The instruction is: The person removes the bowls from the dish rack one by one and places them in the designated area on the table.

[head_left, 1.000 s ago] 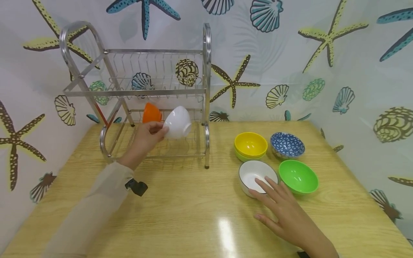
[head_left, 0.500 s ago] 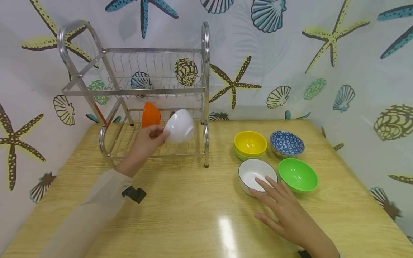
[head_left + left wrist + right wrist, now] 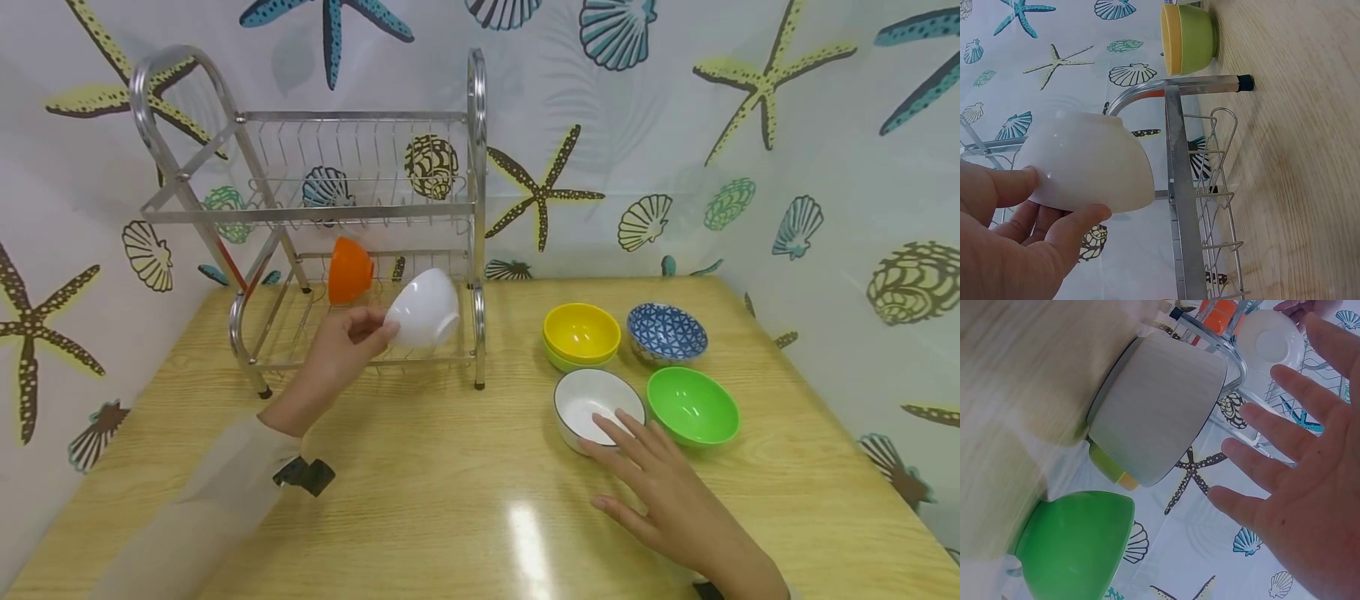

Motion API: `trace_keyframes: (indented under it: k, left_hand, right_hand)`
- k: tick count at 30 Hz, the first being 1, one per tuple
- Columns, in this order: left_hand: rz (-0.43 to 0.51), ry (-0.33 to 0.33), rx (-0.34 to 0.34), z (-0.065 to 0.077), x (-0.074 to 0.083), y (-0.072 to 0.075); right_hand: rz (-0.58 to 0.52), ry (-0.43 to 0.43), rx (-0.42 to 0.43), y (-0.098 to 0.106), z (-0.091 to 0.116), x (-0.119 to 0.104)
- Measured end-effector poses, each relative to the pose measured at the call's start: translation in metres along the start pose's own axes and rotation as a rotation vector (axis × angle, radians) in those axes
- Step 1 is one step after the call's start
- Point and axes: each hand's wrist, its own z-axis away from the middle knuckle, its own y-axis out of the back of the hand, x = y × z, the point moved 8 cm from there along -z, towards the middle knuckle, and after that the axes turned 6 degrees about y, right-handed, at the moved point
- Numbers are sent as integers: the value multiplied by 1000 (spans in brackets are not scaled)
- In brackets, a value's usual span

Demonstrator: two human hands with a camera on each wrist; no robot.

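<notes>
My left hand [image 3: 341, 354] pinches the rim of a white bowl [image 3: 426, 310] between thumb and fingers. The bowl is tipped on its side, its foot facing right, at the front of the lower tier of a metal dish rack [image 3: 315, 215]. In the left wrist view the white bowl [image 3: 1088, 162] hangs beside the rack's bar. Behind my left hand an orange bowl [image 3: 350, 271] stands on edge in the lower tier. My right hand [image 3: 663, 492] hovers with fingers spread by a white bowl with a dark rim [image 3: 592, 400]; the right wrist view shows a gap between them.
A green bowl [image 3: 693, 406] sits right of the dark-rimmed bowl. Behind are a yellow bowl [image 3: 582, 332] stacked in a light green bowl [image 3: 573, 364], and a blue patterned bowl [image 3: 667, 333]. All stand on a wooden table [image 3: 420, 492] before a patterned curtain.
My left hand has drawn the white bowl downward, toward me and slightly right, away from the orange bowl. My right hand has stayed in place.
</notes>
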Motion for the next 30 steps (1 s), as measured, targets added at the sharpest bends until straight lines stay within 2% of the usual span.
trace_keyframes:
  k: [6, 14, 23, 30]
  left_hand:
    - [-33, -37, -3, 12, 0, -3]
    - [-87, -50, -21, 29, -5, -12]
    - [-110, -159, -62, 46, 1, -28]
    - [-58, -289, -128, 58, 11, -41]
  right_hand:
    - [0, -12, -13, -3, 3, 0]
    - [0, -23, -15, -7, 8, 0]
    - [8, -11, -9, -7, 7, -1]
    - [22, -10, -21, -7, 8, -1]
